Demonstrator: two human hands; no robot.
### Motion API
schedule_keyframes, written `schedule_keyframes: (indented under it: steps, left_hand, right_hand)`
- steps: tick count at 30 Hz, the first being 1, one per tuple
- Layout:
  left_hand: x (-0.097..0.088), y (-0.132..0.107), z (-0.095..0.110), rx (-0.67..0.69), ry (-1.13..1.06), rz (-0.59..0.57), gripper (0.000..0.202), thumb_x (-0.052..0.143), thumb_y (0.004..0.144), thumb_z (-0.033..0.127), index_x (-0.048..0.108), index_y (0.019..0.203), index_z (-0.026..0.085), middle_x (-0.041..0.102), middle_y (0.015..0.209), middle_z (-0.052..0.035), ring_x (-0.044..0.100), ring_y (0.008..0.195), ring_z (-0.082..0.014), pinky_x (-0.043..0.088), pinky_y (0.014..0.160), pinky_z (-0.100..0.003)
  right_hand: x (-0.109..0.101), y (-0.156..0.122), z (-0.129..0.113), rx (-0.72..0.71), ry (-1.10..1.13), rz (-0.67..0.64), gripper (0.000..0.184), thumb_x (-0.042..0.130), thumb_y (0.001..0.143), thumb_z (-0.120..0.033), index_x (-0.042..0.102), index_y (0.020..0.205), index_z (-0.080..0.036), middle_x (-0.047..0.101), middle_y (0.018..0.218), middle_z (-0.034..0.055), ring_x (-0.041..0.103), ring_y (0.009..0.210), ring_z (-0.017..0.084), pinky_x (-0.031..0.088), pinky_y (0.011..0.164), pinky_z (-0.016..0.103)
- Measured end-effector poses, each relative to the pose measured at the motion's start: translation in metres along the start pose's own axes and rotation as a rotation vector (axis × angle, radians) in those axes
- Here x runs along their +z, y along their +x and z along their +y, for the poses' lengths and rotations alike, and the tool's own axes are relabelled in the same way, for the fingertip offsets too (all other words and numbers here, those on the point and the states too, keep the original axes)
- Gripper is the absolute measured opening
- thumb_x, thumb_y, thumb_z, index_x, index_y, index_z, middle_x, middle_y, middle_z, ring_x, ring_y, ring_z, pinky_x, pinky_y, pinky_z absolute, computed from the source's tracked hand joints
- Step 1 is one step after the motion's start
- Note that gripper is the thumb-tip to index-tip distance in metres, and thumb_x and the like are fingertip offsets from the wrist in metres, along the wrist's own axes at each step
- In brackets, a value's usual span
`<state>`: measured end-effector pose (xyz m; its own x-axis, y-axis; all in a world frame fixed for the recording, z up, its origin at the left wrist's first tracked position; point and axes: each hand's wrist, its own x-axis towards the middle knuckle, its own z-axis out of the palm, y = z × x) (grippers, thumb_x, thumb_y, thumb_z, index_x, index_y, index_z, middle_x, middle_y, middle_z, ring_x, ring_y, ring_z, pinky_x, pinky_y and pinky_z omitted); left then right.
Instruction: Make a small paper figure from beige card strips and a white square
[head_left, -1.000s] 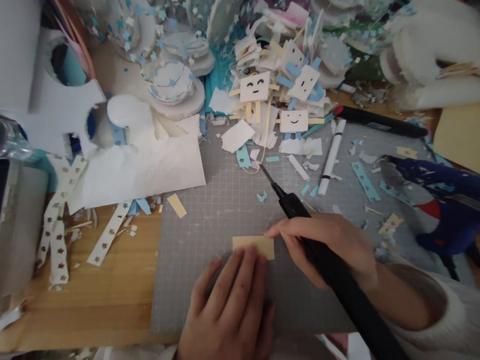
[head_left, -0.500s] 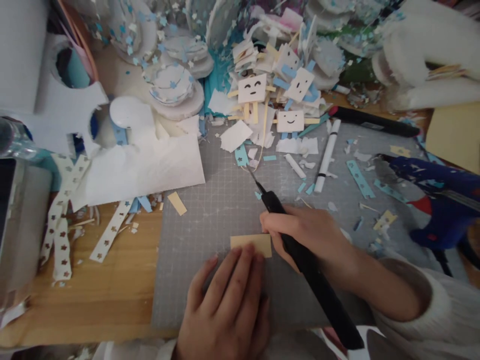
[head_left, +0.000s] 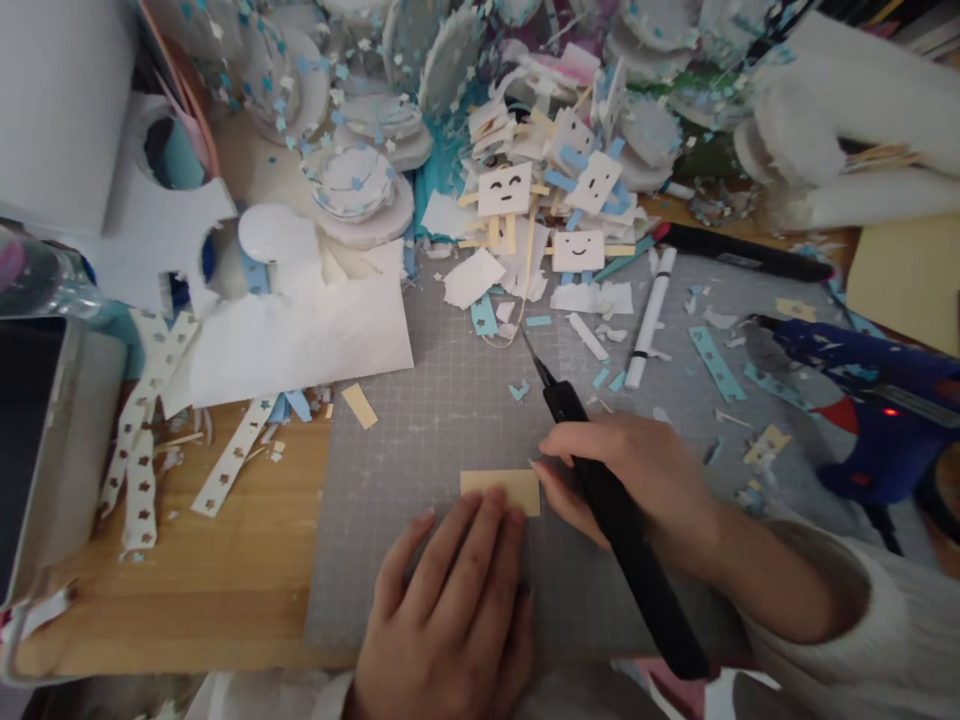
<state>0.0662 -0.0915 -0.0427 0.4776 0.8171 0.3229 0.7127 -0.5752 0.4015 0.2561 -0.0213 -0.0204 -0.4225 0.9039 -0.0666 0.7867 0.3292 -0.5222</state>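
My left hand [head_left: 450,610] lies flat, fingers stretched out, its fingertips resting on a small pale yellow paper rectangle [head_left: 480,481] on the grey cutting mat [head_left: 420,430]. My right hand [head_left: 637,480] is closed around the black handle of a craft knife [head_left: 611,510]. The knife's thin tip points away from me, beyond the yellow paper and apart from it. Close to the tip lie a pale curled strand and a blue paper scrap [head_left: 484,315] with punched shapes.
Paper figures with drawn faces [head_left: 505,190] are heaped at the back. To the right lie a white marker [head_left: 651,320], a black pen [head_left: 742,252] and a blue glue gun [head_left: 877,400]. White paper [head_left: 300,340] and punched strips [head_left: 232,460] are on the left.
My right hand has shifted slightly to the right with the craft knife. My left hand stays on the yellow paper. A red light now shows on the glue gun.
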Motion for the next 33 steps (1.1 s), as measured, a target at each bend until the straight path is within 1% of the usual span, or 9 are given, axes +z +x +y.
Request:
schedule_keyframes:
  steps: [4,11,14,18,20,23,25,28,33]
  left_hand:
    - [0.0,0.001,-0.001,0.007,0.012,0.008,0.033,0.055,0.086,0.023,0.066,0.114,0.011,0.067,0.12,-0.0082,0.056,0.113,-0.0198,0.024,0.111,-0.035]
    - [0.001,0.0,-0.001,0.014,0.013,0.014,0.032,0.054,0.086,0.024,0.066,0.113,0.011,0.067,0.12,-0.0079,0.057,0.113,-0.02,0.025,0.111,-0.036]
    - [0.001,-0.001,-0.001,0.016,0.015,0.01,0.032,0.054,0.087,0.024,0.066,0.114,0.011,0.067,0.12,-0.0076,0.056,0.113,-0.0198,0.024,0.111,-0.036]
    - [0.001,-0.001,0.0,0.01,0.008,0.001,0.034,0.054,0.087,0.024,0.065,0.116,0.011,0.066,0.122,-0.0077,0.056,0.114,-0.02,0.024,0.111,-0.035]
    - [0.0,-0.001,0.0,0.009,0.002,-0.003,0.035,0.055,0.086,0.024,0.064,0.117,0.011,0.065,0.123,-0.0081,0.056,0.114,-0.0202,0.024,0.112,-0.035]
    - [0.0,0.0,0.001,0.01,0.001,-0.002,0.035,0.055,0.086,0.024,0.064,0.117,0.01,0.065,0.123,-0.0085,0.056,0.115,-0.0205,0.024,0.111,-0.035]
    - [0.0,-0.001,0.001,0.012,0.009,-0.007,0.035,0.054,0.086,0.024,0.064,0.117,0.011,0.065,0.123,-0.0083,0.056,0.114,-0.0208,0.025,0.111,-0.036]
    - [0.001,-0.001,0.001,0.013,0.015,-0.003,0.035,0.054,0.086,0.025,0.064,0.116,0.011,0.065,0.123,-0.0082,0.057,0.114,-0.021,0.026,0.111,-0.036]
    - [-0.001,-0.001,0.0,0.009,-0.002,-0.009,0.035,0.054,0.086,0.024,0.064,0.117,0.011,0.065,0.124,-0.0085,0.056,0.115,-0.0208,0.025,0.111,-0.035]
  right_hand:
    - [0.002,0.001,0.001,0.01,-0.013,-0.076,0.014,0.054,0.08,-0.015,0.054,0.068,-0.021,0.053,0.052,-0.0052,0.047,0.05,0.01,0.025,0.049,0.025]
    - [0.01,-0.005,0.008,-0.028,-0.081,-0.119,0.014,0.049,0.08,-0.013,0.054,0.071,-0.023,0.052,0.056,-0.0038,0.048,0.055,0.012,0.025,0.053,0.026]
    - [0.013,-0.006,0.009,-0.031,-0.111,-0.113,0.016,0.049,0.079,-0.011,0.054,0.07,-0.023,0.052,0.055,-0.0037,0.047,0.054,0.012,0.023,0.052,0.027]
    - [0.012,-0.004,0.009,0.066,-0.016,-0.091,0.015,0.049,0.074,-0.008,0.053,0.07,-0.023,0.051,0.052,-0.0059,0.045,0.048,0.01,0.025,0.049,0.025]
    - [0.01,-0.003,0.007,0.118,0.049,-0.058,0.012,0.05,0.075,-0.011,0.052,0.07,-0.022,0.051,0.051,-0.0064,0.046,0.046,0.01,0.028,0.049,0.024]
    - [0.008,-0.001,0.003,0.159,0.104,0.026,0.005,0.053,0.079,-0.022,0.053,0.074,-0.022,0.052,0.052,-0.006,0.049,0.047,0.01,0.031,0.05,0.023]
    - [0.007,0.0,0.0,0.159,0.089,0.019,0.004,0.055,0.079,-0.025,0.055,0.077,-0.022,0.054,0.053,-0.0055,0.05,0.048,0.011,0.031,0.049,0.023]
    - [0.008,0.0,0.001,0.137,0.058,-0.055,0.004,0.053,0.079,-0.02,0.056,0.079,-0.022,0.056,0.055,-0.0057,0.051,0.049,0.01,0.029,0.05,0.023]
    - [0.015,-0.006,0.009,0.077,0.045,-0.027,0.007,0.054,0.077,-0.019,0.055,0.082,-0.023,0.055,0.058,-0.0052,0.05,0.051,0.011,0.031,0.052,0.024]
